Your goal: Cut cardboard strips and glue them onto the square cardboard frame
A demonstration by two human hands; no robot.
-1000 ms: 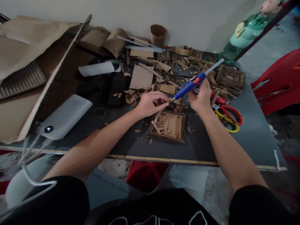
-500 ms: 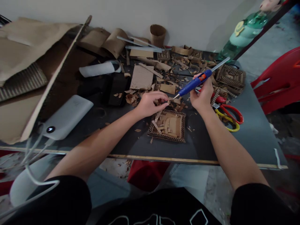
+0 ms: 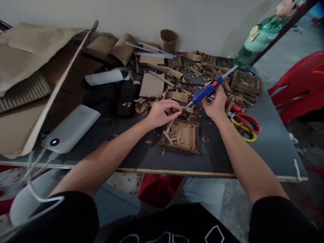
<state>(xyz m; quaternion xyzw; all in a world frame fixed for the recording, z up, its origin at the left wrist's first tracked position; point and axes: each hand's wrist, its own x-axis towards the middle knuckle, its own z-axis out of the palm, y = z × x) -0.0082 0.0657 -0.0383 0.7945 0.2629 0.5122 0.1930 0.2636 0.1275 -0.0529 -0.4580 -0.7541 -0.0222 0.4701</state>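
Pinching cardboard scrap (image 3: 184,110), left hand (image 3: 159,113); right hand (image 3: 215,104) angling glue gun (image 3: 206,90).

Dark table (image 3: 273,148) bears scissors (image 3: 244,123), seemingly cardboard scraps (image 3: 197,69).

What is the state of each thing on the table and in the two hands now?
left hand: closed, pinching a small cardboard piece
right hand: closed around the glue gun
glue gun: held tilted, nozzle down at the small cardboard piece, glue stick out the back
cardboard frame: flat on the table, strips inside
scissors: lying flat beside the right hand
power bank: lying flat, cable plugged in
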